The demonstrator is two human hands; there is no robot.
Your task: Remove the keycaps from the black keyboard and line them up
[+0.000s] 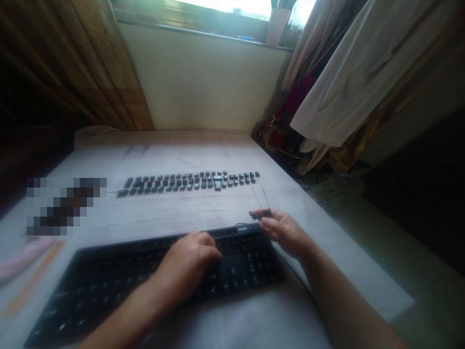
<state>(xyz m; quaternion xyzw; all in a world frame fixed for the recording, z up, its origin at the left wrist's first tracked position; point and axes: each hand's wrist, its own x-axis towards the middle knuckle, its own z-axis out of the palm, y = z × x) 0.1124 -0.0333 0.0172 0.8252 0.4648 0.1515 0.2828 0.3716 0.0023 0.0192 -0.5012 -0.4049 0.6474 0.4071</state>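
A black keyboard (127, 261) lies at a slant across the near part of the white-covered surface. Above its middle-right keys is my left hand (194, 261), fingers curled in and closed, low over the keys or on them. Its fingertips are hidden, so I cannot tell what is in them. At the keyboard's far right corner my right hand (281, 228) pinches the dark handle of a wire keycap puller (267, 199). The thin wire loop points away from me. Beyond the keyboard, loose black keycaps (174, 183) stand in several rows, with a larger one (218, 184) among them.
A blurred-out dark item (67, 206) lies at the left. The keyboard's cable (300, 278) runs down beside my right forearm. Pale cloth (337, 87) hangs at the right, past the surface's edge. A brown curtain (109, 68) hangs at the left, near a window (218, 14).
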